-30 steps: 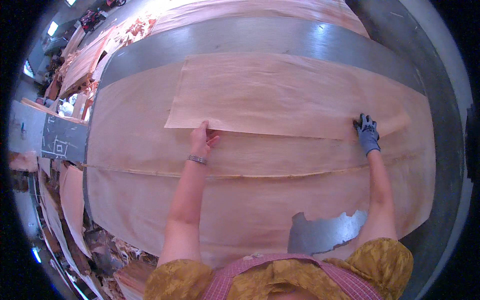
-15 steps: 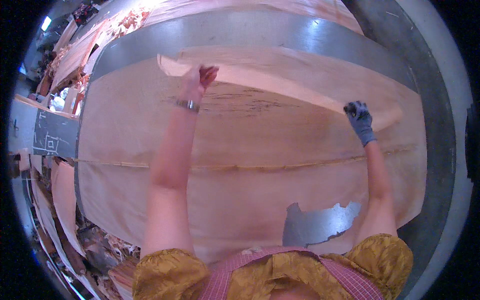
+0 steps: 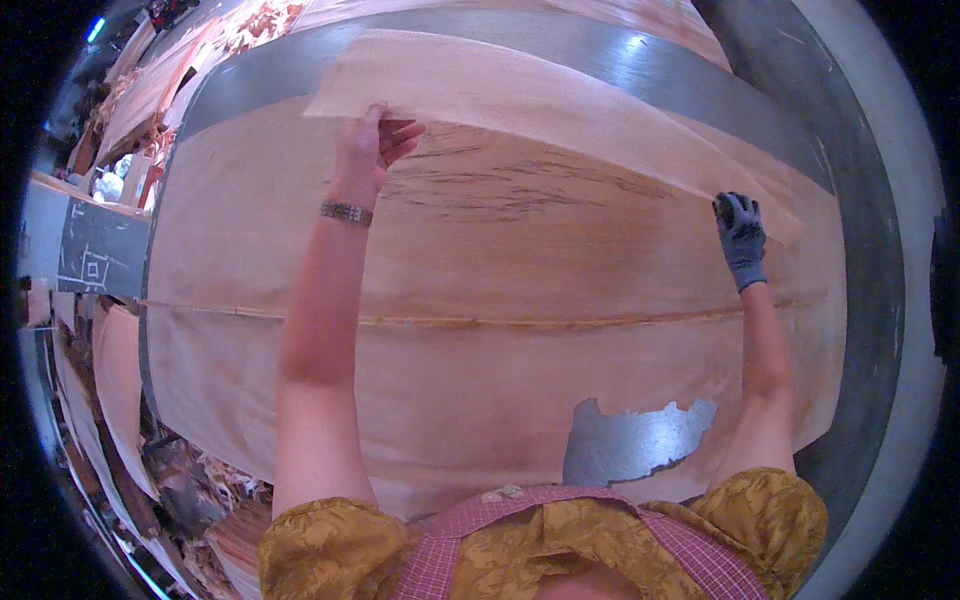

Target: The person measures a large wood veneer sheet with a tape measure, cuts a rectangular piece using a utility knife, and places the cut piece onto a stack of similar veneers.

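Observation:
A thin, pale strip of wood veneer (image 3: 520, 90) spans the far part of the worktable, its near edge lifted. My left hand (image 3: 372, 150), bare with a metal-banded watch at the wrist, pinches that edge near its left end between thumb and fingers. Farther right, my right hand (image 3: 740, 240), in a grey-blue glove with dark fingertips, is closed on the same edge. Beneath lies a broad veneer sheet (image 3: 480, 400) with dark, streaky cracks (image 3: 490, 190) just below the strip's edge. A brownish seam (image 3: 480, 322) crosses it from side to side.
Close to my body, a ragged shiny grey patch (image 3: 635, 440) interrupts the veneer. The grey tabletop (image 3: 240, 95) shows beyond the far edge. On the left are a grey board with chalk-like marks (image 3: 100, 250), leaning veneer pieces (image 3: 120, 370) and shavings (image 3: 235, 480).
The strip's left part has swung away from me and flattened out, showing more of its face. My left hand shifted slightly left and away; my right hand moved a little right.

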`<action>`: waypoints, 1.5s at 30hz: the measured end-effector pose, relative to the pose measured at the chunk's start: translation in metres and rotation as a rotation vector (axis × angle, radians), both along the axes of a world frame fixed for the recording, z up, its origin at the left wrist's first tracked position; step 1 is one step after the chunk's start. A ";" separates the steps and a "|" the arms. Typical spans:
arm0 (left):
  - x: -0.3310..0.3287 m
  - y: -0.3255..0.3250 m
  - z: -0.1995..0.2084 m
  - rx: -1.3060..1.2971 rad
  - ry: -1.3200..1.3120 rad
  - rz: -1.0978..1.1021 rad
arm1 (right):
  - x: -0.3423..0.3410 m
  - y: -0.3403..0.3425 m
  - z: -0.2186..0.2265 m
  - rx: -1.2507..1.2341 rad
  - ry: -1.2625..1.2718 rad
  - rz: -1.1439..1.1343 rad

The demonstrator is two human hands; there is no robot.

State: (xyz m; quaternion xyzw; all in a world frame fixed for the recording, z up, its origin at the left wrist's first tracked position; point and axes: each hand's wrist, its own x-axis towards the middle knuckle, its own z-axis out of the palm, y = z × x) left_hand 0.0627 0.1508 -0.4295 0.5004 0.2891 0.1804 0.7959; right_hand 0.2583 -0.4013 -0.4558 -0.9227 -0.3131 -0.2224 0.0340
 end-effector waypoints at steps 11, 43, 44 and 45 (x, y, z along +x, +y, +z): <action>-0.055 0.003 -0.074 -0.042 0.190 0.072 | -0.016 0.009 -0.049 -0.270 0.137 0.077; -0.081 0.074 -0.141 1.632 0.607 0.228 | -0.109 0.469 -0.067 -0.058 0.718 0.782; -0.077 0.079 -0.145 1.624 0.626 0.194 | -0.120 0.494 -0.062 -0.202 0.731 0.706; -0.074 0.084 -0.149 1.616 0.647 0.158 | -0.127 0.518 -0.064 -0.254 0.668 0.660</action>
